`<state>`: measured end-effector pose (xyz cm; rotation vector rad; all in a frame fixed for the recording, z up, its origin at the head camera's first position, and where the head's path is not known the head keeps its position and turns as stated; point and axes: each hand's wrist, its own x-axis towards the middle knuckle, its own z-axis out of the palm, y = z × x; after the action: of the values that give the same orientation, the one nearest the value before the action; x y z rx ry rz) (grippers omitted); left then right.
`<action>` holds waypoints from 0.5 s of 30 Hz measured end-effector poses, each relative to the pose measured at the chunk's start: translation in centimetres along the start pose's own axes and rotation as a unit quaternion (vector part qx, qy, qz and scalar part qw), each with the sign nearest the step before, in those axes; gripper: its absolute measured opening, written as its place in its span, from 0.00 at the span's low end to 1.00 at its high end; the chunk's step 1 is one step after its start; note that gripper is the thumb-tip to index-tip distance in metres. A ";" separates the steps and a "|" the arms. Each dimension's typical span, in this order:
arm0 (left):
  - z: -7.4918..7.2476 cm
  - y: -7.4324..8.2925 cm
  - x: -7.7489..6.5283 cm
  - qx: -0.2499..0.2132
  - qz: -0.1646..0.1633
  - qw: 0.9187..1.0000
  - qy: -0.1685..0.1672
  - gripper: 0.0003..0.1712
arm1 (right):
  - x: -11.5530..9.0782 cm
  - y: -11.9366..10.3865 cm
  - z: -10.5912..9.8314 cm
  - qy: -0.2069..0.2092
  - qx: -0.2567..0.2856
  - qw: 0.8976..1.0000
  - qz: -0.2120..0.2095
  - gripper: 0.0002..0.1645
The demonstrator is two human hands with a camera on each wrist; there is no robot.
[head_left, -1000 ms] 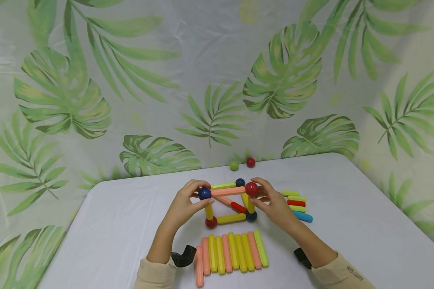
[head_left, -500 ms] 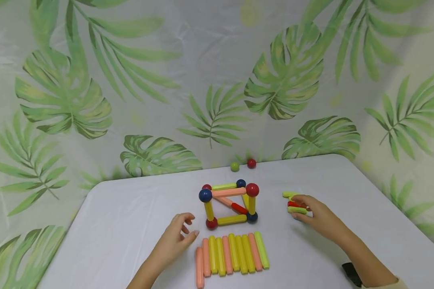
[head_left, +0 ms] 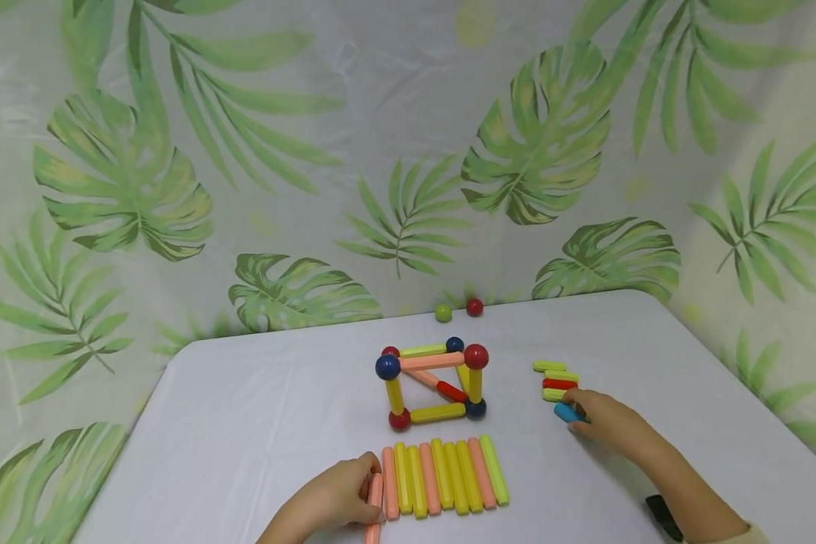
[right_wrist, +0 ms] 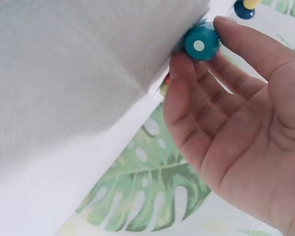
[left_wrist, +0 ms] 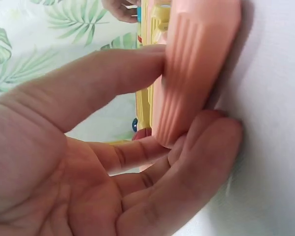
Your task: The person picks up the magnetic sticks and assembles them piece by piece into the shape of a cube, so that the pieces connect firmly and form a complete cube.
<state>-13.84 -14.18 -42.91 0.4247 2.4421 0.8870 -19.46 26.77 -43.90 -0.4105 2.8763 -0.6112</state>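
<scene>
My left hand (head_left: 336, 489) pinches a pink magnetic stick (head_left: 374, 499) at the left end of the row of long sticks. In the left wrist view, thumb and fingers lie on opposite sides of this ridged pink stick (left_wrist: 196, 59), close over the white cloth. On the right, my right hand (head_left: 615, 425) pinches a blue stick (head_left: 567, 412) near the short sticks. The right wrist view shows the round end of the blue stick (right_wrist: 200, 43) between thumb and fingertips. Between the hands stands a box-shaped frame (head_left: 438, 413) of sticks joined by red and blue balls.
Several yellow, pink and green sticks (head_left: 445, 476) lie side by side in front of the frame. Short green sticks (head_left: 549, 366) and a red stick (head_left: 559, 384) lie at right. A green ball (head_left: 443, 313) and a red ball (head_left: 474, 307) sit at the back edge.
Both hands have left the frame's top corners. The left came down to the leftmost pink stick and gripped it; the right moved right to the short sticks and took the blue one.
</scene>
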 end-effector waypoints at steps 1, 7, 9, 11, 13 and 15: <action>0.0 0.0 -0.1 -0.003 0.002 1.000 -0.003 0.22 | 0.0 -0.1 0.0 -0.002 -0.001 1.000 -0.004 0.21; -0.9 -0.2 -0.5 -0.034 0.031 0.999 -0.011 0.24 | -0.5 -1.0 -0.7 0.011 0.031 0.999 -0.003 0.15; -1.5 -0.3 -0.7 -0.042 0.045 0.998 0.003 0.25 | -0.8 -1.5 -1.0 0.032 0.051 0.998 -0.020 0.15; -2.1 -0.5 -1.0 -0.046 0.060 0.997 0.024 0.24 | -0.9 -2.3 -1.2 0.051 0.072 0.995 -0.045 0.16; -2.6 -0.6 -1.2 -0.045 0.071 0.995 0.044 0.23 | -1.0 -3.3 -1.3 0.069 0.096 0.990 -0.071 0.16; -3.0 -0.7 -1.4 -0.043 0.071 0.995 0.058 0.21 | -0.9 -4.3 -1.2 0.082 0.115 0.985 -0.097 0.16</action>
<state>-14.46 -16.83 -40.88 0.5356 2.4912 1.1008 -17.83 23.67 -40.92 -0.6361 2.8909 -1.0430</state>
